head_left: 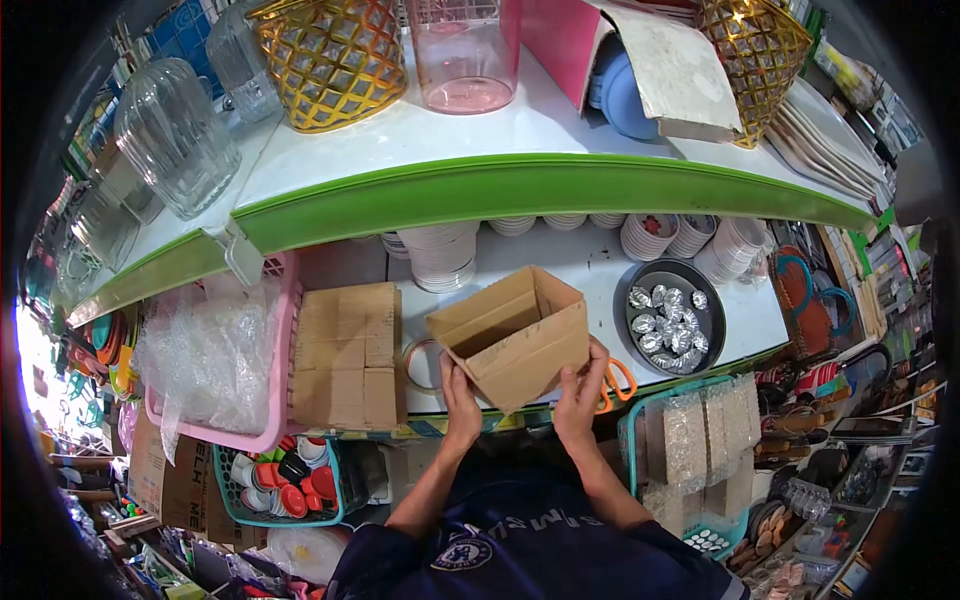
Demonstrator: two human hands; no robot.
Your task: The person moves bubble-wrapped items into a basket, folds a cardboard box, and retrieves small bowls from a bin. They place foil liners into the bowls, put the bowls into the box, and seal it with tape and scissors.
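Note:
A small open cardboard box (pixel 530 360) is held tilted above the front of the lower white shelf, its open top showing a bare inside. My left hand (pixel 460 405) grips its lower left corner, and my right hand (pixel 580 398) grips the lower right side. Just right of my right hand lie scissors with orange handles (pixel 622 380), their blades hidden. To the left of the box is a ring that looks like a tape roll (pixel 418 366), partly covered. Beside it sits another piece of brown cardboard box (pixel 345 355).
A green-edged shelf (pixel 540 192) overhangs the back. Stacked white bowls (pixel 440 255) stand behind the box. A dark round pan (pixel 640 335) holds foil-like silver pieces. At left is a pink basket (pixel 283 380) of plastic wrap; below are teal baskets (pixel 338 490) of goods.

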